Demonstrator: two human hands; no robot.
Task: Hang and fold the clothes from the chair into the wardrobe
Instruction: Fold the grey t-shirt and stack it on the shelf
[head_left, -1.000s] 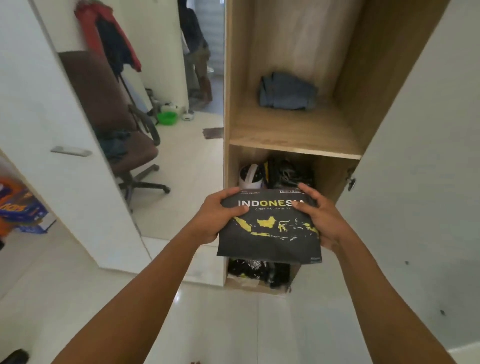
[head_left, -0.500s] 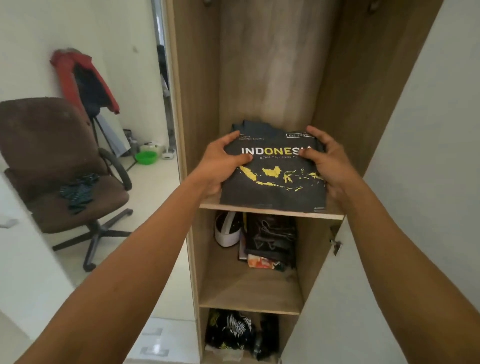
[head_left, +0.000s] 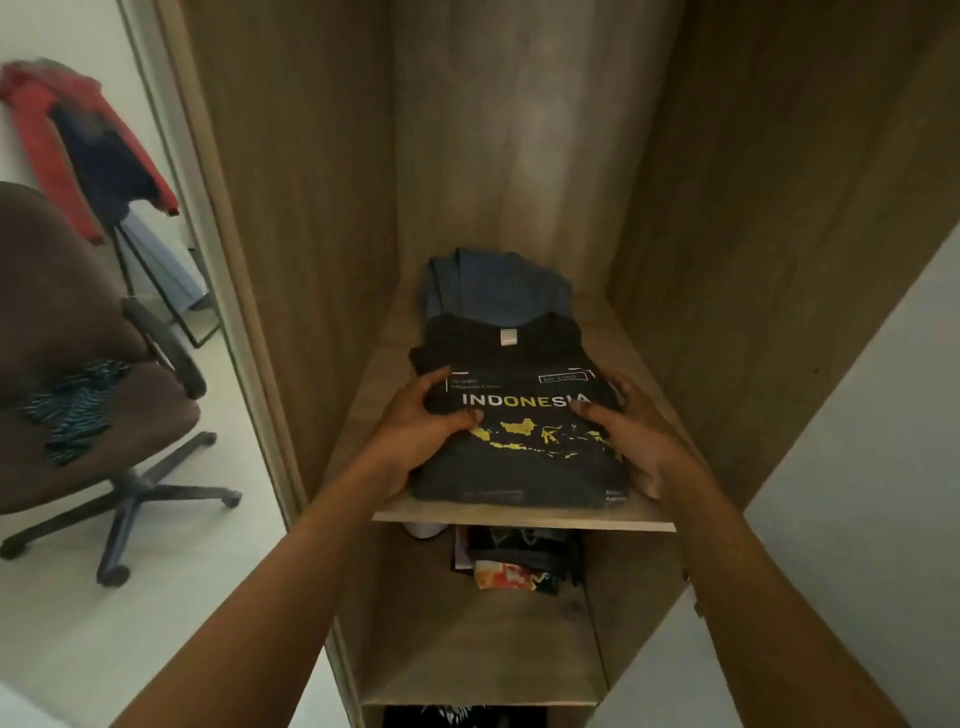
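1. Left hand (head_left: 415, 431) and right hand (head_left: 634, 436): set apart, each clamped on 1 side edge of the folded shirt (head_left: 524, 457), with the thumb on the print and the fingers curled at the edge.
2. Shirt: black, folded flat, print up. It lies on the shelf (head_left: 519, 518) with its near edge just behind the lip and its collar end pointing inward.
3. Handling (judged): light, soft and limp, not fragile. The fold has no stiffness of its own and would sag or open if lifted by 1 corner. Hold it at 2 opposite side edges through all layers, or slide it flat along the board.
4. Blue garment (head_left: 493, 291): folded, deeper on the same shelf. The shirt's collar end touches or slightly overlaps it.
5. Chair (head_left: 78, 312): well apart, at left. 1 striped cloth (head_left: 72, 410) lies on its seat, probably not yet put away. A jacket (head_left: 47, 135) hangs beyond.
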